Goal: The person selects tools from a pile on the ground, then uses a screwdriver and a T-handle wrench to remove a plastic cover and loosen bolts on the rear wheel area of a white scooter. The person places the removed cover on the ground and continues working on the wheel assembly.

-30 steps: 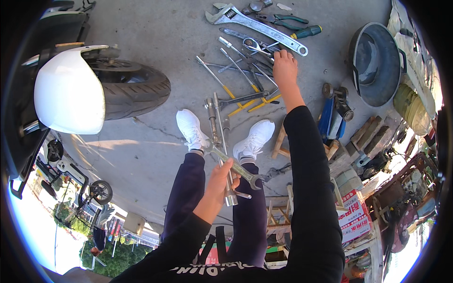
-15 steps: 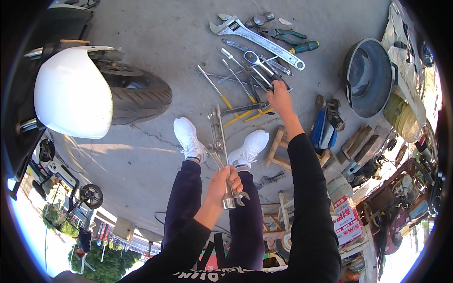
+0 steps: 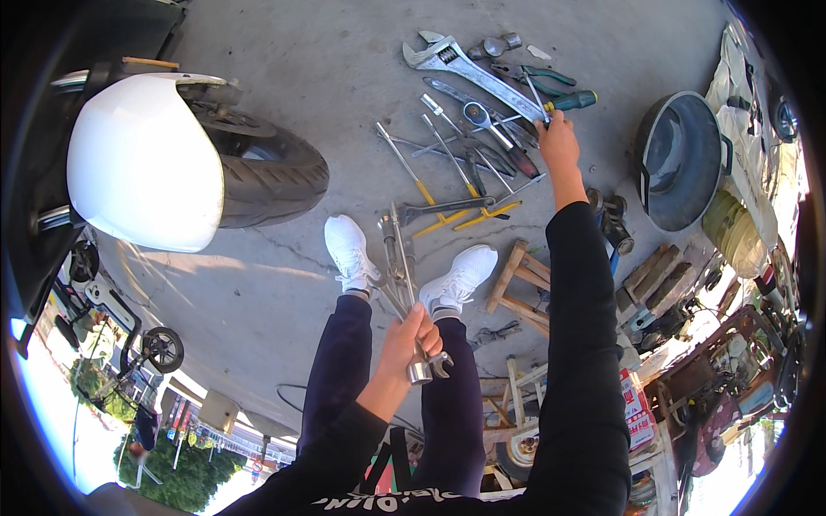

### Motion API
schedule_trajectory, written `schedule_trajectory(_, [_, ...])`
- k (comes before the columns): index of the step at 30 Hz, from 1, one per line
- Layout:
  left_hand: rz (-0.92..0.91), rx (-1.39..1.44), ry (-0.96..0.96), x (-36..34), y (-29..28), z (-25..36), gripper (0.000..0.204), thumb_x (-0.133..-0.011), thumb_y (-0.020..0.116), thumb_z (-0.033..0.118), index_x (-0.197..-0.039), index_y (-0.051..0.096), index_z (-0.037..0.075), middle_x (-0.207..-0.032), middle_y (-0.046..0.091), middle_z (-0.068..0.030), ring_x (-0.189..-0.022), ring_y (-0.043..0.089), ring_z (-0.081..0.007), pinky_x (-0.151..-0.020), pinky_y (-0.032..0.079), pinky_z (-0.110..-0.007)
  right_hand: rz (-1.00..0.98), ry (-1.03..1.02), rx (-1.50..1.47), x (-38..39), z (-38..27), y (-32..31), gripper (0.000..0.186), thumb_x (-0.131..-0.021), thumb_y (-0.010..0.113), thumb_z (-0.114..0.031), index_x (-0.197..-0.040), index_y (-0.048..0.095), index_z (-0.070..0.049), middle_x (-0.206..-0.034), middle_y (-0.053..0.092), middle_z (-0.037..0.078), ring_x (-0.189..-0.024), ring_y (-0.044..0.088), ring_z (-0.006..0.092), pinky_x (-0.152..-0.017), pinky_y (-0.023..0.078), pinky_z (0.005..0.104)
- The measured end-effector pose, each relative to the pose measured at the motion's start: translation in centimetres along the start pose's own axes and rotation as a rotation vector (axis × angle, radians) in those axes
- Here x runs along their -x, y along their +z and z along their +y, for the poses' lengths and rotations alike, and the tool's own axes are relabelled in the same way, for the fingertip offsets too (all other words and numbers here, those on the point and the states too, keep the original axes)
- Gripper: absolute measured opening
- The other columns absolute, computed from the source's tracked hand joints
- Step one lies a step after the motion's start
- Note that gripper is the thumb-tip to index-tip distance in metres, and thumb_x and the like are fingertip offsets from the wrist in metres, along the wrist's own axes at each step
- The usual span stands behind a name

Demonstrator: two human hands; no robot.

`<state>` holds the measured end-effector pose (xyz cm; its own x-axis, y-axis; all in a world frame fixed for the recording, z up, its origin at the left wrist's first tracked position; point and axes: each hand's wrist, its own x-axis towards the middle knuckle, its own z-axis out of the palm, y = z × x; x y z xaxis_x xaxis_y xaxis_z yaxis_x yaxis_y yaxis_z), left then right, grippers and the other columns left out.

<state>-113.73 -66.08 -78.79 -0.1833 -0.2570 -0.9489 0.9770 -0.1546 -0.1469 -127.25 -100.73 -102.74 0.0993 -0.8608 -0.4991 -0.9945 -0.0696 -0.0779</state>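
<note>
My left hand (image 3: 413, 337) is closed round a bundle of wrenches (image 3: 419, 371), held above and between my shoes; a socket end and an open jaw stick out below the fist. My right hand (image 3: 557, 142) is closed on a slim metal-shafted tool (image 3: 532, 90) whose handle is mostly hidden by the fingers. It is by the lower end of a large adjustable wrench (image 3: 482, 76). Close by lie a green-handled screwdriver (image 3: 575, 101), green-handled pliers (image 3: 542, 73), a hammer (image 3: 496, 46), a ratchet wrench (image 3: 499, 136) and several yellow-handled T-shaped wrenches (image 3: 430, 196).
A motorcycle's front tyre (image 3: 275, 179) and white fender (image 3: 142, 163) stand at the left. To the right are a deep metal basin (image 3: 684, 163), a small wooden stool (image 3: 518, 284) and piled scrap wood (image 3: 658, 279). My white shoes (image 3: 465, 275) rest on the concrete floor.
My right hand has moved up and right, from beside the ratchet's handle to the adjustable wrench's end. The slim tool now shows pointing upward from it. My left hand still grips the wrenches.
</note>
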Motion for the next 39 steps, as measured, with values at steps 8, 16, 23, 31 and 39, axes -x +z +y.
schedule_trajectory(8, [0.010,0.016,-0.013,-0.1,0.1,0.2,0.028,-0.097,0.055,0.036,-0.089,0.050,0.009,-0.065,0.039,0.0030,-0.053,0.042,-0.0103,-0.051,0.040,-0.028,-0.174,-0.175,-0.035,0.6,2.6,2.0,0.047,-0.086,0.065,-0.040,-0.117,0.055,-0.007,-0.104,0.061,0.023,-0.098,0.061,0.0412,-0.083,0.048,0.0479])
schedule_trajectory(16, [-0.009,0.004,-0.033,-0.1,-0.3,0.4,0.027,-0.097,0.055,0.035,-0.091,0.052,0.009,-0.065,0.040,0.0031,-0.053,0.043,-0.0104,-0.051,0.041,-0.028,-0.008,-0.098,-0.044,-4.1,1.5,-3.5,0.042,-0.088,0.062,-0.038,-0.113,0.054,-0.005,-0.106,0.064,0.021,-0.098,0.061,0.0407,-0.081,0.048,0.0480])
schedule_trajectory(23, [0.043,0.005,-0.013,0.0,0.9,1.1,0.031,-0.097,0.056,0.034,-0.078,0.046,0.012,-0.061,0.038,0.0035,-0.052,0.043,-0.0109,-0.049,0.040,-0.029,0.127,-0.402,0.048,1.8,1.6,0.7,0.023,-0.085,0.062,-0.018,-0.104,0.053,-0.008,-0.101,0.059,0.016,-0.096,0.059,0.0371,-0.073,0.049,0.0476])
schedule_trajectory(31, [0.039,0.002,0.007,0.1,0.6,1.1,0.029,-0.098,0.054,0.032,-0.080,0.045,0.012,-0.062,0.036,0.0039,-0.053,0.043,-0.0109,-0.050,0.040,-0.029,0.106,-0.462,0.135,3.1,-0.8,3.5,0.033,-0.075,0.071,-0.012,-0.106,0.060,-0.012,-0.105,0.054,0.009,-0.102,0.053,0.0296,-0.079,0.048,0.0438])
schedule_trajectory(39, [0.045,0.018,-0.009,0.0,0.0,0.2,0.030,-0.098,0.055,0.032,-0.079,0.044,0.011,-0.061,0.036,0.0033,-0.053,0.044,-0.0112,-0.050,0.040,-0.029,0.009,-0.486,0.020,4.7,0.7,5.4,0.019,-0.080,0.069,-0.013,-0.095,0.059,-0.006,-0.099,0.060,0.014,-0.096,0.060,0.0348,-0.078,0.050,0.0434])
